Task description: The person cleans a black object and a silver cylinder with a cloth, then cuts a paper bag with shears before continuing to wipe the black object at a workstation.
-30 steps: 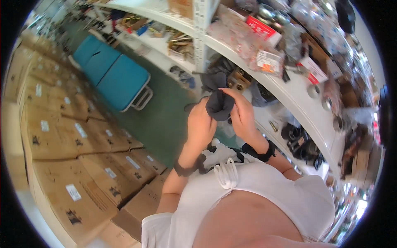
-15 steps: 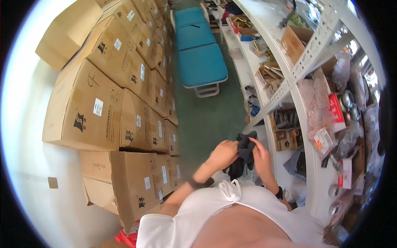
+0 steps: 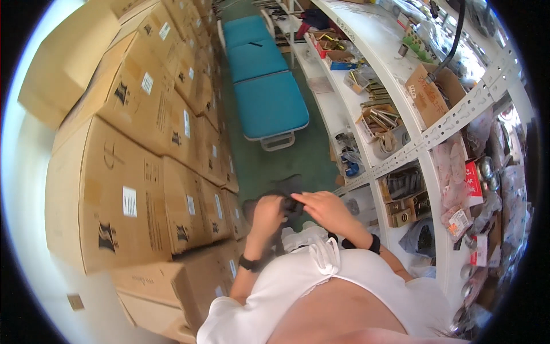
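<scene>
In front of my waist, both hands meet at a soft, dark item (image 3: 293, 206), black to dark grey and glove-like, though blur hides its exact kind. My left hand (image 3: 268, 215) is closed round its left side, back of the hand upward. The fingers of my right hand (image 3: 325, 210) reach across from the right and pinch it near the middle. A dark flap of it spreads out blurred beyond my fingers. Each wrist wears a black band (image 3: 248, 263).
Stacked cardboard boxes (image 3: 132, 195) line the left side. A blue padded folding bed (image 3: 269, 103) stands ahead on the green floor (image 3: 258, 169). White metal shelves (image 3: 427, 157) run along the right, holding small boxes (image 3: 424, 97), metal parts and plastic bags close to my right arm.
My hands have moved left and nearer my body with the dark item, turning it. My right forearm now slants further across. The view has shifted slightly, too.
</scene>
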Demonstrator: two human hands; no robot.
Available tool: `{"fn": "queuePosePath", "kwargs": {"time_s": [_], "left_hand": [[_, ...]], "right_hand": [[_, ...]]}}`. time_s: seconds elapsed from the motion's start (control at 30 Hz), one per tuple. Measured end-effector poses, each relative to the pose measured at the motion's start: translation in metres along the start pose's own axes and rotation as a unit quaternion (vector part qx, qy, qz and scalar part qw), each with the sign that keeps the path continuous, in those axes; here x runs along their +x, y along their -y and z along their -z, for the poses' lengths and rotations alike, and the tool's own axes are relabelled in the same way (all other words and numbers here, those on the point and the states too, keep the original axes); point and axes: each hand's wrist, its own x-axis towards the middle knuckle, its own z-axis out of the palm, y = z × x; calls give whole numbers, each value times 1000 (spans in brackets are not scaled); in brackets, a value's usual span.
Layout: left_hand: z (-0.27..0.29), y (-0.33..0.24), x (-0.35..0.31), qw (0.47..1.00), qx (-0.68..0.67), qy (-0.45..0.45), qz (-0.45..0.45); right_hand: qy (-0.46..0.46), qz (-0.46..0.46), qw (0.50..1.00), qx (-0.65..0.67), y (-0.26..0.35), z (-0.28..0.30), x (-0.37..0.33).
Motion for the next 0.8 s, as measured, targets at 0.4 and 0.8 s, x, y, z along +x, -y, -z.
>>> {"fn": "queuePosePath", "kwargs": {"time_s": [0.4,0.8], "left_hand": [[4,67,88,998,-62,20,24],[36,120,217,985,-43,-97,133]], "right_hand": [[-144,-157,975,-57,-32,30,62],[-187,-11,979,85,-139,63,202]]}}
